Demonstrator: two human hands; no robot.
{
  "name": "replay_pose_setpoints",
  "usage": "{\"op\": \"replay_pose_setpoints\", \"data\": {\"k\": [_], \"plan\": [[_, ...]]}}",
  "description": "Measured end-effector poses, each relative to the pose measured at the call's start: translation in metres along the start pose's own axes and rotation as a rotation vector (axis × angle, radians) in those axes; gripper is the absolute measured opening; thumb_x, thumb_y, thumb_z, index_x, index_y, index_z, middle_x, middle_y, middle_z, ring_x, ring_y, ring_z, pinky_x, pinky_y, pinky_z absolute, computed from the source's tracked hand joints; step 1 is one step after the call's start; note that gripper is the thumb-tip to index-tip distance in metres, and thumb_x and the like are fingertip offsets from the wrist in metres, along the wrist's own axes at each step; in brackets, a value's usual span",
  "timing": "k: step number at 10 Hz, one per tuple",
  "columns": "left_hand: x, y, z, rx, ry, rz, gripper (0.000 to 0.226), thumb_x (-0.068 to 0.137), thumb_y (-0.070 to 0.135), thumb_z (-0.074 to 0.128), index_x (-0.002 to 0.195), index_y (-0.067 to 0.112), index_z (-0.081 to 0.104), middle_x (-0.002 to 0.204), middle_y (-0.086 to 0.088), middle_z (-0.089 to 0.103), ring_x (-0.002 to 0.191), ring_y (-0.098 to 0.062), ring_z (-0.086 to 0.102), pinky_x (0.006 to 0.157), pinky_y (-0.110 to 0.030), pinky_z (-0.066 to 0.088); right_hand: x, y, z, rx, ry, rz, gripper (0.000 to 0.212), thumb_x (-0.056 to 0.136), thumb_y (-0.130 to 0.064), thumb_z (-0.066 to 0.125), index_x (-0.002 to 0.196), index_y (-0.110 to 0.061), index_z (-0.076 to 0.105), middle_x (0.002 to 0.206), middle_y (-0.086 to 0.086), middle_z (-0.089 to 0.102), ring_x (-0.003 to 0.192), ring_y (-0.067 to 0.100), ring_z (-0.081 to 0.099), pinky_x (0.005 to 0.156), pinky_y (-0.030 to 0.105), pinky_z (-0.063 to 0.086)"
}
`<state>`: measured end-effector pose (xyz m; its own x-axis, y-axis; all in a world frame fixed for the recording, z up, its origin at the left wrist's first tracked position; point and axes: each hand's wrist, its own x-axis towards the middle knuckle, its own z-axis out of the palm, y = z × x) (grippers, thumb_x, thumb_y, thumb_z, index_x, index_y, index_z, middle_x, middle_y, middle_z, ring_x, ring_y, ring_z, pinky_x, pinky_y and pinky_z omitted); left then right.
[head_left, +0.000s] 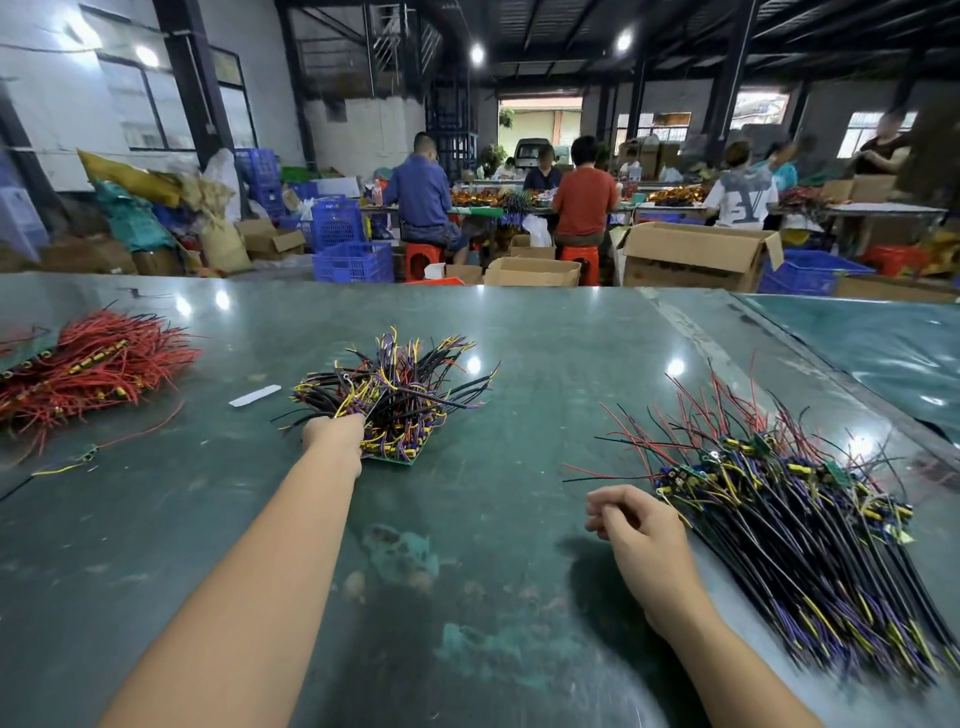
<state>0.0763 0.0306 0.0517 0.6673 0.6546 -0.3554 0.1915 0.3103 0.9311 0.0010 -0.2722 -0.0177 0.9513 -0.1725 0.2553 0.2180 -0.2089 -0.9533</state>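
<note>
The middle wire bundle (400, 395), a tangle of black, yellow, purple and red leads on small green boards, lies mid-counter (467, 597). The left hand (335, 434) reaches into its near left edge; its fingers are buried among the wires, so I cannot tell whether they grip anything. The right hand (631, 525) rests just beside the near end of the right wire pile (810, 535), fingers (605, 506) loosely curled and holding nothing. A white strip (255, 395) lies left of the bundle, and a red wire pile (88, 364) lies at the far left.
</note>
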Motion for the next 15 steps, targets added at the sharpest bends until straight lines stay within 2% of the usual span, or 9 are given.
{"op": "replay_pose_setpoints", "data": {"k": [2, 3, 4, 5, 6, 8, 10, 12, 15], "plan": [[-0.009, 0.011, 0.006, -0.208, -0.043, -0.166, 0.026, 0.101, 0.005, 0.039, 0.117, -0.012, 0.048, 0.142, -0.014, 0.042, 0.129, -0.027, 0.043, 0.100, -0.017, 0.034, 0.000, 0.000, 0.000, 0.031, 0.007, 0.011, 0.034, 0.085, 0.008, 0.047, 0.076, -0.017, 0.069, 0.071, 0.001, 0.069, 0.064, 0.012, 0.066, 0.068, 0.031, 0.052], [-0.034, 0.017, 0.002, -0.364, 0.031, -0.201, 0.042, 0.100, -0.004, 0.029, 0.141, -0.013, 0.025, 0.151, -0.026, 0.026, 0.138, -0.032, 0.026, 0.085, -0.011, -0.013, 0.000, 0.000, 0.000, 0.032, -0.005, 0.011, 0.034, 0.085, 0.008, 0.048, 0.076, -0.017, 0.069, 0.072, 0.001, 0.068, 0.064, 0.012, 0.066, 0.067, 0.031, 0.051], [-0.037, 0.008, -0.014, -0.406, -0.043, -0.201, 0.025, 0.099, 0.002, 0.040, 0.107, -0.018, 0.053, 0.145, -0.028, 0.036, 0.134, -0.038, 0.033, 0.097, -0.019, -0.016, -0.001, 0.000, 0.000, 0.025, -0.009, 0.016, 0.034, 0.085, 0.007, 0.048, 0.077, -0.017, 0.069, 0.071, 0.001, 0.068, 0.064, 0.012, 0.066, 0.067, 0.031, 0.051], [-0.023, 0.016, -0.010, -0.230, 0.065, -0.161, 0.024, 0.100, 0.010, 0.042, 0.083, -0.001, 0.054, 0.144, -0.023, 0.040, 0.135, -0.035, 0.034, 0.105, -0.020, -0.012, -0.001, 0.000, -0.001, 0.024, -0.015, 0.017, 0.033, 0.086, 0.007, 0.048, 0.077, -0.017, 0.069, 0.072, 0.001, 0.069, 0.064, 0.013, 0.066, 0.067, 0.031, 0.050], [-0.026, 0.021, -0.005, -0.729, -0.149, -0.322, 0.035, 0.098, 0.000, 0.042, 0.133, -0.005, 0.044, 0.144, -0.011, 0.043, 0.133, -0.020, 0.042, 0.106, -0.017, 0.025, -0.002, -0.001, -0.001, 0.026, -0.010, 0.015, 0.034, 0.086, 0.007, 0.048, 0.077, -0.017, 0.069, 0.072, 0.002, 0.069, 0.063, 0.012, 0.066, 0.066, 0.030, 0.050], [-0.028, 0.039, 0.000, -0.809, -0.133, -0.325, 0.007, 0.096, 0.013, 0.053, 0.094, 0.017, 0.058, 0.136, -0.009, 0.049, 0.121, -0.020, 0.048, 0.101, -0.001, 0.014, -0.001, -0.001, -0.001, 0.026, -0.013, 0.016, 0.034, 0.086, 0.006, 0.048, 0.076, -0.018, 0.069, 0.073, 0.001, 0.069, 0.065, 0.014, 0.065, 0.067, 0.032, 0.050], [-0.053, 0.030, 0.001, -0.547, -0.406, -0.147, 0.015, 0.092, -0.008, 0.049, 0.079, -0.001, 0.053, 0.081, -0.008, 0.056, 0.088, -0.015, 0.059, 0.103, -0.027, 0.041, -0.001, -0.002, -0.001, 0.017, 0.005, 0.010, 0.035, 0.085, 0.007, 0.048, 0.078, -0.020, 0.068, 0.076, -0.001, 0.068, 0.069, 0.014, 0.066, 0.068, 0.029, 0.049], [-0.089, -0.013, -0.014, -0.458, -0.654, -0.074, 0.026, 0.086, -0.016, 0.047, 0.090, 0.008, 0.054, 0.073, -0.006, 0.071, 0.062, -0.013, 0.070, 0.059, -0.025, 0.059, 0.004, -0.009, -0.006, 0.188, 0.280, 0.064, 0.027, 0.091, 0.001, 0.052, 0.110, -0.019, 0.055, 0.101, -0.002, 0.060, 0.090, 0.010, 0.057, 0.092, 0.037, 0.048], [-0.092, -0.072, -0.033, -0.335, -0.854, -0.169, 0.049, 0.067, -0.007, 0.056, 0.112, 0.011, 0.058, 0.087, -0.003, 0.075, 0.074, -0.012, 0.072, 0.069, -0.023, 0.058, -0.012, -0.031, -0.008, 0.337, -0.259, 0.256, 0.015, 0.093, -0.010, 0.054, 0.098, -0.009, 0.069, 0.088, 0.007, 0.073, 0.076, 0.018, 0.067, 0.067, 0.022, 0.054]]}}
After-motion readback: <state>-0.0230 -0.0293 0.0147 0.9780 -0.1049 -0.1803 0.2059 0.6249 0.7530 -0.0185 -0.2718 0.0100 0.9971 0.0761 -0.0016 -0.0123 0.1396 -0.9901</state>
